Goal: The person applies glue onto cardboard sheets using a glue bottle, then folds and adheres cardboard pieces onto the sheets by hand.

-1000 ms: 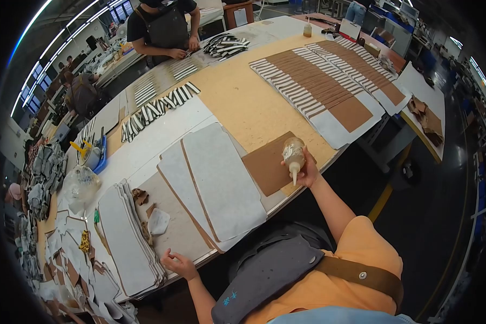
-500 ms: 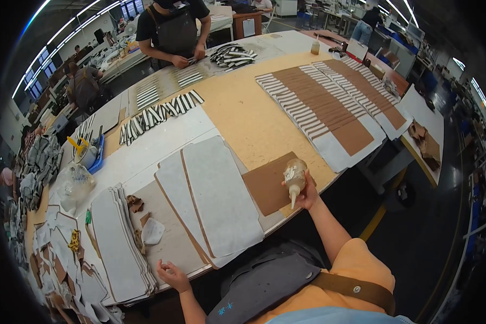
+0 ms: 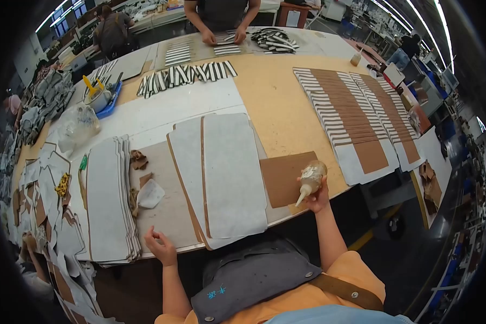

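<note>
My right hand (image 3: 319,201) is wrapped round a translucent squeeze bottle (image 3: 314,174) with smeared sides. The bottle is tilted, its pale nozzle pointing down and left above the edge of a brown sheet (image 3: 279,181). Left of that sheet lie overlapping whitish panels (image 3: 233,173) with brown edges. At the table's front edge, my left hand (image 3: 161,247) hovers with loosely bent fingers apart and holds nothing. Nearest to it are a small white translucent piece (image 3: 151,194) and a stack of whitish panels (image 3: 107,200).
Striped strips on brown and white panels (image 3: 356,119) lie at the right. Black-and-white strips (image 3: 186,76) lie farther back, near a pot (image 3: 98,99) in a blue tray. Scraps (image 3: 43,194) pile up at the left. Across the table a person (image 3: 221,19) handles strips.
My view has shifted, so the table appears farther left and up. My left hand has lifted slightly toward the table edge, its fingers more bent. The bottle remains in my right hand.
</note>
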The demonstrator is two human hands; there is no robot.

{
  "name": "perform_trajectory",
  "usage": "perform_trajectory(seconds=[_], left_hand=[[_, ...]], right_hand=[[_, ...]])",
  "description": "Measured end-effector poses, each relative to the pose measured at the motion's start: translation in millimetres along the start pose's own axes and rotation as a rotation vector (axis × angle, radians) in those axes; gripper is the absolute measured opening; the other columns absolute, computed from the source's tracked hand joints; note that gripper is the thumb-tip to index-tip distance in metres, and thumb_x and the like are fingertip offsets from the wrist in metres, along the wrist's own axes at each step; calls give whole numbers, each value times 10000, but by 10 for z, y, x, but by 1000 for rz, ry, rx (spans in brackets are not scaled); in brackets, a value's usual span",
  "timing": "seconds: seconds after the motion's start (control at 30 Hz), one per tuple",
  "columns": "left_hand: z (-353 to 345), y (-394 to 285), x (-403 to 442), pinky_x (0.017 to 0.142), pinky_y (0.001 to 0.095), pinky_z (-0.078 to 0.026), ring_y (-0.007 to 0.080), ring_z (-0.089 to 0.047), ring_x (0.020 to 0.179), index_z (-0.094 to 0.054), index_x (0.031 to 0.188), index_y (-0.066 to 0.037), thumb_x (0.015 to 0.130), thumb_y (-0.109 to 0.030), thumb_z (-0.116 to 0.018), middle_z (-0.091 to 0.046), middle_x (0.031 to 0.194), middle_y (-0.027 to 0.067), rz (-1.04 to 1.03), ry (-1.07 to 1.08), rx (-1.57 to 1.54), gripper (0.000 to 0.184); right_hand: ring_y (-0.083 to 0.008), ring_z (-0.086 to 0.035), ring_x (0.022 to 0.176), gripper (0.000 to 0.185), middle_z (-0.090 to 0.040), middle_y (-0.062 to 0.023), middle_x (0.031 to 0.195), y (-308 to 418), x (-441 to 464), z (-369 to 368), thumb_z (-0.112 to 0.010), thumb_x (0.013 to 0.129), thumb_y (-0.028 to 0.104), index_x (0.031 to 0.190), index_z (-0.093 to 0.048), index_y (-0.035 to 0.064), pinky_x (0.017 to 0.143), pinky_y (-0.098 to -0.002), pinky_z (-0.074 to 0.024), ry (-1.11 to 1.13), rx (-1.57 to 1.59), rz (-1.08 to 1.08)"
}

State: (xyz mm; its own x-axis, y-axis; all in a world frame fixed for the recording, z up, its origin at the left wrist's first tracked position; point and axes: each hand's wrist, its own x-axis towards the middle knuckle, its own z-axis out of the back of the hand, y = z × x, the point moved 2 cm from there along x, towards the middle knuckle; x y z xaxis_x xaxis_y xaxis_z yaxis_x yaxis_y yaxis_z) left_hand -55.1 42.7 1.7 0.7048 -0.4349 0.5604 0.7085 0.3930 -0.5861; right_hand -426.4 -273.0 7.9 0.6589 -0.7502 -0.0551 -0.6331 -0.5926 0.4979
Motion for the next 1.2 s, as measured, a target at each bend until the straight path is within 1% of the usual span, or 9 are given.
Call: perform_trajectory(seconds=[0.27,0.5,0.63,0.73,0.83,0.97,1.0,1.07,1.2], left_hand=[[-4,-4,4,601,320,-329,183,-347,645,-467,1036,0,757,67,-470,-349,739,65,31,7,-55,287],[28,51,-32,528,230,-269,89,-269,587,-431,1027,-3,896,-64,-496,-288,700,-16,213,35,-252,158],[436,-170,384,618,231,-354,118,-375,691,-402,1126,26,901,-32,-459,-393,780,35,54,-207,-277,239],[1035,-451,914,721,272,-387,145,-425,777,-374,1199,29,917,-30,-409,-442,839,64,-34,-335,-449,290],[1613,-844,1317,745,301,-386,154,-437,790,-367,1233,27,941,-67,-342,-485,878,88,-216,-505,-398,309],[2172,-1166,1548,899,360,-380,207,-512,937,-396,1247,41,962,-161,-331,-551,1061,151,-431,-553,-538,356],[2297,-1257,1577,943,372,-370,217,-521,979,-406,1247,46,967,-188,-341,-559,1101,158,-483,-550,-574,371],[2604,-1303,1603,1008,425,-337,272,-497,1113,-402,1250,79,957,-183,-303,-510,1208,221,-499,-424,-856,405],[2903,-1967,1607,988,433,-383,267,-471,1165,-350,1315,17,953,-235,-317,-439,1300,192,-632,-224,-1046,443]], right_hand=[[-88,-471,498,700,-602,-203,1065,12,-4,43,-567,798,581,1237,-449,48,378,-159,-330,-24,-2,4],[-107,-516,476,727,-615,-158,997,150,34,92,-476,827,623,1248,-438,32,361,-232,-414,-114,-118,-1],[-192,-622,660,616,-627,-140,914,907,55,113,-549,842,511,1268,-423,83,408,-264,-456,-511,-707,-8],[-292,-642,828,748,-620,-182,985,1282,-20,-416,-577,804,515,1327,-337,38,566,-299,-521,-449,-1766,-80],[-336,-634,863,871,-600,-253,1029,1409,-63,-46,-601,770,512,1381,-226,16,643,-353,-525,-602,-2032,-333],[-366,-625,894,913,-598,-270,1038,1443,-62,-15,-585,750,581,1387,-233,30,736,-408,-500,-651,-2159,-345],[-358,-608,944,869,-598,-252,1055,1494,-34,-82,-548,766,606,1364,-301,27,772,-407,-486,-620,-2457,-331],[-333,-590,998,710,-595,-233,1080,1649,33,-437,-543,820,526,1298,-422,15,820,-376,-466,-635,-2427,-80],[-235,-568,1040,499,-584,-171,1153,1871,86,-1838,-536,895,393,1213,-527,8,886,-321,-427,-329,-1979,382]])
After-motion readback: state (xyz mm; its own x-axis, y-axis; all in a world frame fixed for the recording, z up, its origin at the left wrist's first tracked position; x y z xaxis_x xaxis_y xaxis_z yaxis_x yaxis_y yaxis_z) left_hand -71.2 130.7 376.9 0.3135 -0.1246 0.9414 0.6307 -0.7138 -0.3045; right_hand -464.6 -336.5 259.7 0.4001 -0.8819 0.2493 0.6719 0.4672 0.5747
